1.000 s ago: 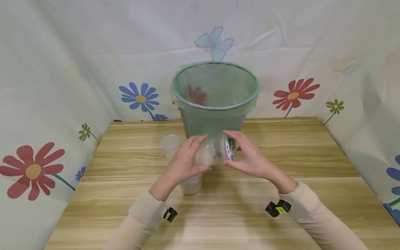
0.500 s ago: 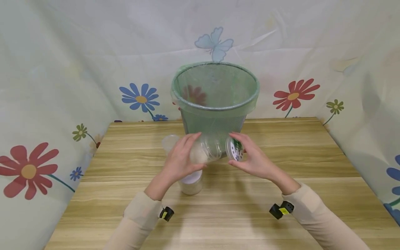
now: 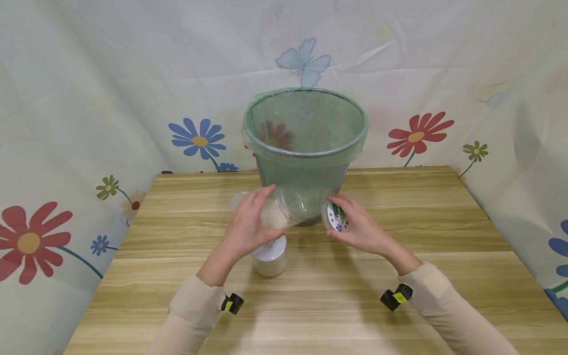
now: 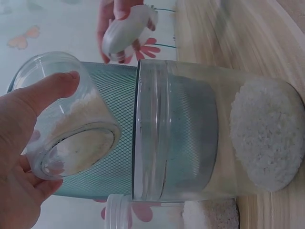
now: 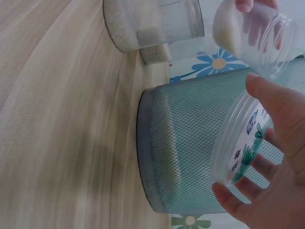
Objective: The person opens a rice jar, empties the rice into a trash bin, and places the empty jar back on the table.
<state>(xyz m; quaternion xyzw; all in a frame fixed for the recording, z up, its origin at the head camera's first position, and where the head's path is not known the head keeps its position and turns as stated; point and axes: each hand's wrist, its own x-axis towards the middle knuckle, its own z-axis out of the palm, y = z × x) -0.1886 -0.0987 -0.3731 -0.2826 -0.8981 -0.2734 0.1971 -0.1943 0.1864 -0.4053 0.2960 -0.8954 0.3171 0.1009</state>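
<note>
My left hand [image 3: 245, 224] grips a clear plastic jar [image 3: 280, 212], tipped on its side with its uncovered mouth facing right. White rice [image 4: 78, 113] lies along the jar's lower side and bottom in the left wrist view. A short gap away, my right hand [image 3: 360, 228] holds a round lid [image 3: 336, 217] by its edge, thumb and fingers spread around it. Its printed face, with green leaves and dark lettering, shows in the right wrist view as the lid [image 5: 242, 139] tilts near the palm.
A jar with a white lid [image 3: 270, 259] and rice inside stands below my left hand. Behind that hand, partly hidden, stands another clear jar [image 3: 237, 198]. A mesh bin [image 3: 306, 170] with a thin green liner stands at the back of the wooden table [image 3: 399, 207].
The lid has come off the jar. My left hand has moved left with the jar, while my right hand has drawn slightly right with the lid, widening the gap.
</note>
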